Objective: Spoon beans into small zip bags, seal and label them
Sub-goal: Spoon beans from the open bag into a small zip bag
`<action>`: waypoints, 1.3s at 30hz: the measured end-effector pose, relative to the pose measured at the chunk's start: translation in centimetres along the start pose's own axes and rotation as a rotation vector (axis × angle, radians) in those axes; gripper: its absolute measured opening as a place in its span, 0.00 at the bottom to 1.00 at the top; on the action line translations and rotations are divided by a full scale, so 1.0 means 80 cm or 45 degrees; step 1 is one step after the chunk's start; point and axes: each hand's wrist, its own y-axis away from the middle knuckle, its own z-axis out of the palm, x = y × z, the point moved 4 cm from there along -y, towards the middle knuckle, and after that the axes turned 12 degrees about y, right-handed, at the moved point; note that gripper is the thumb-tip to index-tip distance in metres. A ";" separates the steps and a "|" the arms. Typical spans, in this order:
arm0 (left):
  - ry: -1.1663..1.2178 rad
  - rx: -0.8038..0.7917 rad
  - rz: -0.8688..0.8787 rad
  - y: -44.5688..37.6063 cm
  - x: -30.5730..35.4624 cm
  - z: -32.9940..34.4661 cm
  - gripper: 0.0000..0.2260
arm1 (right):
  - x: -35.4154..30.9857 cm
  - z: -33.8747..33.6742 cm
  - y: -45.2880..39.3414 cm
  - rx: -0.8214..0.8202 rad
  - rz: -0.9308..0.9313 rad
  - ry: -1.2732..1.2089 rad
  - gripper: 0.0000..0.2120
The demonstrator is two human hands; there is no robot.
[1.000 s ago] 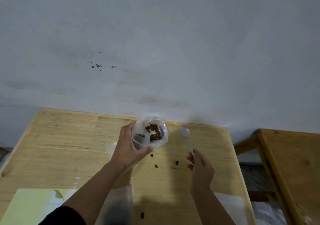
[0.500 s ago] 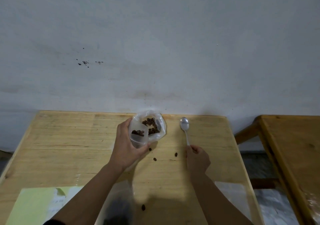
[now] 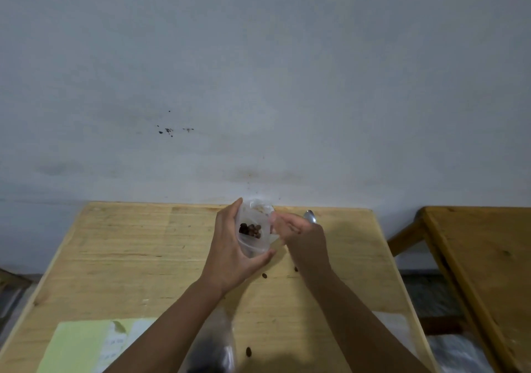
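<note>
1. Filling looks finished for this bag: the small zip bag (image 3: 253,233) holds a modest cluster of dark beans (image 3: 250,230) and is raised off the table (image 3: 129,257) between the two hands. The spoon (image 3: 310,217) lies on the table just beyond the right hand, with no hand on it.

2. I judge the step in hand to be the sealing. The left hand (image 3: 230,255) is curled round the bag's left side and bottom, thumb under it. The right hand (image 3: 301,236) has its fingertips at the bag's right edge, apparently pinching the plastic there, though blur hides the exact contact.

3. Left to do, as far as I can judge: press the zip shut along its length, then label the bag. Whether the zip is partly closed cannot be told from this view.

4. Loose beans (image 3: 264,276) lie on the table just below the hands, and another lies nearer the person between the forearms. They would need picking up.

5. A larger clear bag (image 3: 214,346) with a dark mass inside sits under the left forearm, probably the bean supply; it is blurred.

6. A pale green sheet (image 3: 77,346) lies well to the left of the left forearm, possibly the labels. A flat clear bag (image 3: 393,329) lies beside the right forearm.
</note>
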 end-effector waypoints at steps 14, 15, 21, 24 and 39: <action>0.168 0.134 0.106 0.004 0.062 -0.083 0.15 | -0.084 -0.007 0.024 -0.187 -0.127 -0.076 0.05; 0.220 0.180 0.077 0.006 0.063 -0.090 0.11 | -0.086 -0.008 0.031 -0.189 -0.132 -0.160 0.07; 0.513 0.301 -0.041 0.026 0.066 -0.104 0.09 | -0.076 -0.006 0.071 0.057 -0.285 -0.286 0.15; 0.456 0.220 0.056 0.036 0.073 -0.108 0.17 | -0.083 -0.010 0.081 0.154 -0.371 -0.177 0.12; 0.489 0.165 0.050 0.079 0.119 -0.088 0.10 | -0.079 -0.048 0.105 0.074 -0.368 -0.210 0.12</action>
